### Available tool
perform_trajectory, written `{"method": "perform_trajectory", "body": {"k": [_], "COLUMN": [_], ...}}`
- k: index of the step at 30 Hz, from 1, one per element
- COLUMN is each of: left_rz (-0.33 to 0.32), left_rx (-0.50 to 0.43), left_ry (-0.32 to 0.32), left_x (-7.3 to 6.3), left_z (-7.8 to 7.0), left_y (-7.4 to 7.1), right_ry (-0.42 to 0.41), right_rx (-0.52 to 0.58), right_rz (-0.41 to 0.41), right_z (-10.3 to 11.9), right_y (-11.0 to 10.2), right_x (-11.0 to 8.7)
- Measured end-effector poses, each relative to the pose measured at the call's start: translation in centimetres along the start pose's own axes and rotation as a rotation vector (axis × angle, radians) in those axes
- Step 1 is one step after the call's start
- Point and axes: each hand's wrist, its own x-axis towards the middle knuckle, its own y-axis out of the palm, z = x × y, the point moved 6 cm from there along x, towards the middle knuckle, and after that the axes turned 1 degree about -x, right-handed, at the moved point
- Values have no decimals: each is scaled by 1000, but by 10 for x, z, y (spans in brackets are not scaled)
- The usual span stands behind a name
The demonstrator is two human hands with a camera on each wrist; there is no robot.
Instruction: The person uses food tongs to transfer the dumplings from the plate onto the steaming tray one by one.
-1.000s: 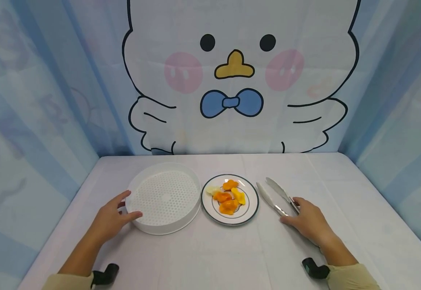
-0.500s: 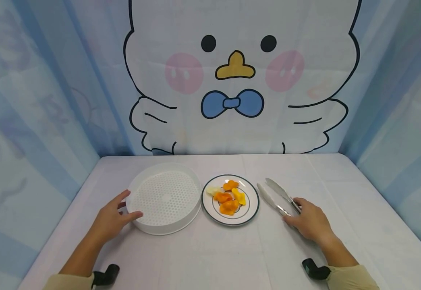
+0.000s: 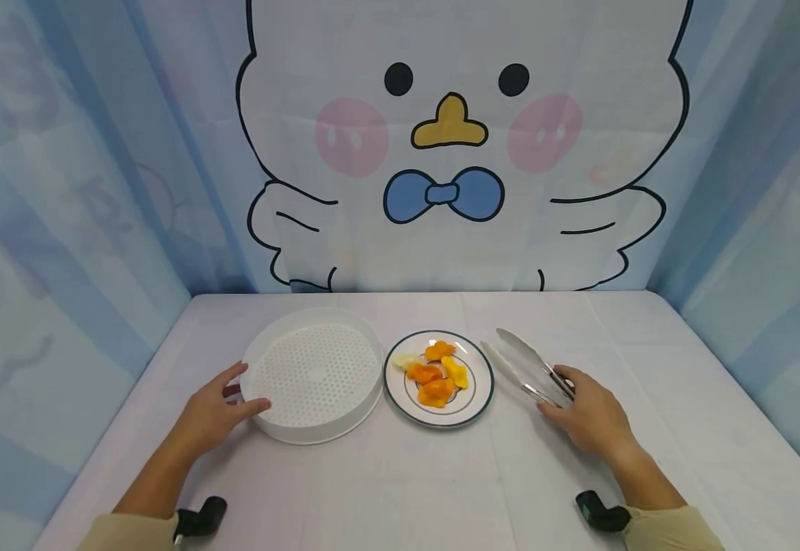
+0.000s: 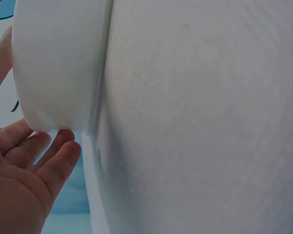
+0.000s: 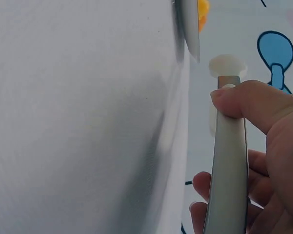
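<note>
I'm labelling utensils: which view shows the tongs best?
The head view: it shows the tongs with both arms in sight, though the right hand covers their rear. The right wrist view gives a close but partial look; the left wrist view shows none.

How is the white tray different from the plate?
The tray is bigger than the plate. The tray has a dotted middle, but the plate has dark rings. The plate carries orange and yellow bits; the tray carries none. Both are round and whitish.

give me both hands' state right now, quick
Left hand: holding the white perforated tray by its edge.
Right hand: holding the metal tongs.
</note>
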Motion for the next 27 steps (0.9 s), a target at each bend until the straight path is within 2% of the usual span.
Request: {"method": "perform_trajectory", "body": {"k": [13,27], "left_rz": [0,1], "left_rx": [-11,-2], "left_ry": [-3,-7], "left_x": [1,0], "left_z": [2,0], "left_y": [0,0], "right_ry": [-66,-81], "right_rx": [20,14], "right_rz": [11,71], "right_z": [13,22], "right_y": [-6,-1], "right_x": [-2,-7]}}
